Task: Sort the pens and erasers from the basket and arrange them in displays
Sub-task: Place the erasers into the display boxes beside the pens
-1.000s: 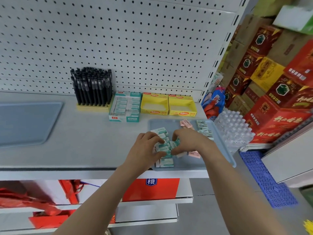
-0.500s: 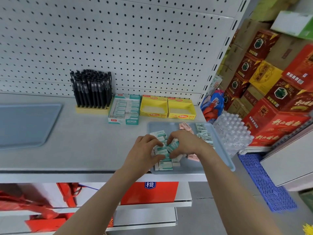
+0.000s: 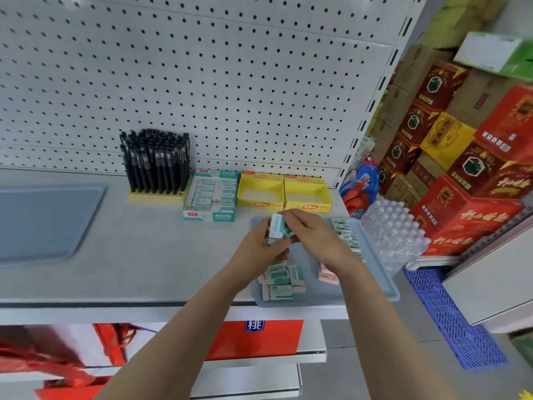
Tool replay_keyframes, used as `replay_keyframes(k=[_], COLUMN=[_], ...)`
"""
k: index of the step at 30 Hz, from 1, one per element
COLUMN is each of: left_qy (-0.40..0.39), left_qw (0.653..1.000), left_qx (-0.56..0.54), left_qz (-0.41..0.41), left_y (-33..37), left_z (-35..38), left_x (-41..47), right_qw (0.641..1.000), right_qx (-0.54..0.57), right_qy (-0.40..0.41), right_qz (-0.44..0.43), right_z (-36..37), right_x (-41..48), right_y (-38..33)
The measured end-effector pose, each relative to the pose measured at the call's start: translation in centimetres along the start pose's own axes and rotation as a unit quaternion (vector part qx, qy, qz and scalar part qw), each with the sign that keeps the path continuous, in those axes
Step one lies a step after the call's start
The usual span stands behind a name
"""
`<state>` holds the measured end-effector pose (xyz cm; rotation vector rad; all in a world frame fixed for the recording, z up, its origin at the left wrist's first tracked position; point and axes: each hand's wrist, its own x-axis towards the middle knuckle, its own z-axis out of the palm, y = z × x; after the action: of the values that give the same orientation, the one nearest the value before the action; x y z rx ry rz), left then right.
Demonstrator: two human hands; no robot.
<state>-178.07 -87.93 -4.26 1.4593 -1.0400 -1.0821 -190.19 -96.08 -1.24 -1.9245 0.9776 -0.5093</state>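
Note:
My left hand [image 3: 259, 249] and my right hand [image 3: 314, 238] together hold a small stack of teal-and-white erasers [image 3: 278, 228] above the grey-blue tray [image 3: 375, 281]. More teal erasers [image 3: 281, 280] and a pink eraser [image 3: 327, 275] lie in the tray; another row of erasers [image 3: 344, 232] lies along its right side. At the back of the shelf stand black pens in a yellow holder [image 3: 155, 163], a teal eraser display box [image 3: 212, 194] with erasers in it, and two yellow display boxes [image 3: 284, 192].
A second grey-blue tray [image 3: 43, 223] lies at the left of the shelf. A white pegboard [image 3: 202, 82] backs the shelf. A pack of clear water bottles [image 3: 392, 232] and stacked red cartons [image 3: 467, 180] stand to the right; a blue plastic pallet [image 3: 450, 321] lies on the floor.
Both hands gathered teal erasers low in the tray, then lifted a stack up and toward the back. The camera view shifted slightly.

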Motion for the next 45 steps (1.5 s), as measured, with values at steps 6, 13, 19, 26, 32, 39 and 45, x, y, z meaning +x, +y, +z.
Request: replay_keyframes(k=[6, 13, 19, 26, 32, 39, 45], left_qy=[0.074, 0.089, 0.09, 0.095, 0.077, 0.156, 0.162], left_qw=[0.996, 0.989, 0.984, 0.982, 0.979, 0.961, 0.963], left_qx=[-0.048, -0.114, -0.148, -0.158, -0.181, -0.217, -0.201], left_qz=[-0.008, -0.034, -0.041, -0.043, -0.051, -0.075, -0.072], left_y=[-1.4, -2.7, -3.4, -3.6, -2.4, -2.6, -2.9], left_z=[-1.3, -2.1, -2.2, -1.9, -1.2, -3.3, -4.4], left_x=[-1.0, -3.1, -4.4, -4.9, -4.4, -4.1, -4.1], right_qw=[0.957, 0.944, 0.963, 0.971, 0.981, 0.972, 0.942], right_qx=[-0.258, -0.311, -0.231, -0.059, 0.152, -0.227, -0.308], right_qy=[0.132, 0.104, 0.133, 0.233, 0.118, 0.019, -0.134], right_qz=[0.018, 0.044, 0.037, -0.006, -0.025, -0.058, 0.01], right_z=[1.5, 4.4, 5.0, 4.9, 6.4, 4.0, 2.8], right_x=[-4.7, -6.7, -7.3, -7.1, -5.3, -0.4, 2.3], right_y=[2.9, 4.4, 4.6, 3.9, 0.1, 1.3, 1.8])
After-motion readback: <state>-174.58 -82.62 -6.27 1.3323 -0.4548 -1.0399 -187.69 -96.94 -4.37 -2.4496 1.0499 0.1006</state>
